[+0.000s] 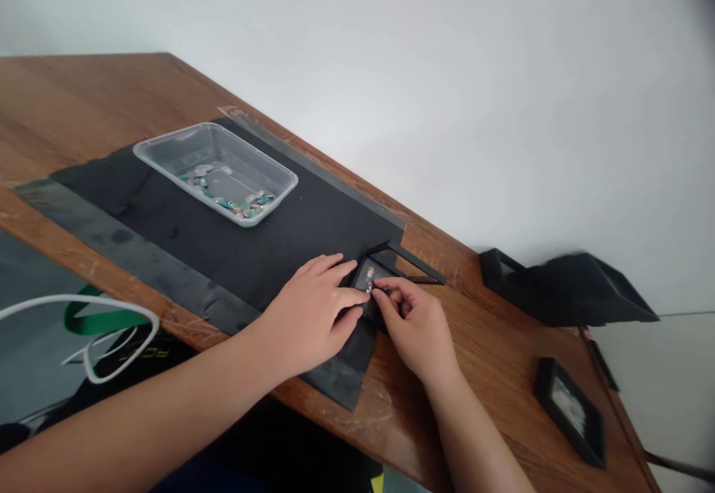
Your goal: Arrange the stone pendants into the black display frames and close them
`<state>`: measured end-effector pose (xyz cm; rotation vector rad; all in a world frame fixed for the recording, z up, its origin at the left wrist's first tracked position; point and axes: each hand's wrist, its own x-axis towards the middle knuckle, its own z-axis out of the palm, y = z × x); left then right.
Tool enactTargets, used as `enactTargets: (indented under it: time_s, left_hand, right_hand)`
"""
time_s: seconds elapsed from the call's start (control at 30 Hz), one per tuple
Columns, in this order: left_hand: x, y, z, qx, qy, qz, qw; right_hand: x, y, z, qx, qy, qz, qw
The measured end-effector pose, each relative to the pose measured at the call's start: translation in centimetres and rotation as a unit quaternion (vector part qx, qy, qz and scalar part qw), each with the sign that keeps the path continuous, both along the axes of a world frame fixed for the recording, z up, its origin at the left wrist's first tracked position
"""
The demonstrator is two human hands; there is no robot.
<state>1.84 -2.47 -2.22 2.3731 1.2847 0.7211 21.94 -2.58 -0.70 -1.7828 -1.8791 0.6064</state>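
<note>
My left hand (318,310) lies with its fingers spread beside a small dark panel (362,278), its fingertips touching the panel's near-left edge. From the right, my right hand (416,322) pinches with thumb and forefinger over the same panel. Whatever sits between those fingertips is too small to name. A few small shiny pieces (370,272) show on the panel next to the pinch. Just behind it, an empty black frame (416,261) rests at the edge of the black sheet. My fingers hide part of the panel.
A clear plastic tub (279,169) with several small coloured pieces stands on the black sheet (313,217). To the right, on the wooden table (474,351), are a finished-looking black picture frame (570,411) and a dark black box-like object (564,288). A white cable (150,322) hangs at lower left.
</note>
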Motion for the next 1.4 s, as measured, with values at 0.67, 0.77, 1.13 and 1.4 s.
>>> enactTargets:
  time_s: [0.67, 0.77, 1.13, 1.4]
  left_hand:
    - [-0.2, 0.5, -0.1, 0.0, -0.081, 0.011, 0.997]
    - [-0.1, 0.5, -0.3, 0.009, -0.076, 0.008, 0.997]
    - [0.0, 0.7, 0.1, 0.017, -0.065, 0.009, 0.998]
    - [0.4, 0.6, -0.2, 0.019, 0.068, 0.01, 0.997]
  right_hand:
    - [-0.5, 0.2, 0.9, -0.008, -0.057, 0.017, 0.998]
    - [-0.6, 0.3, 0.8, -0.006, -0.063, 0.014, 0.998]
    - [-0.3, 0.3, 1.1, -0.006, -0.076, 0.035, 0.997]
    - [-0.7, -0.2, 1.1, 0.019, -0.113, 0.038, 0.993]
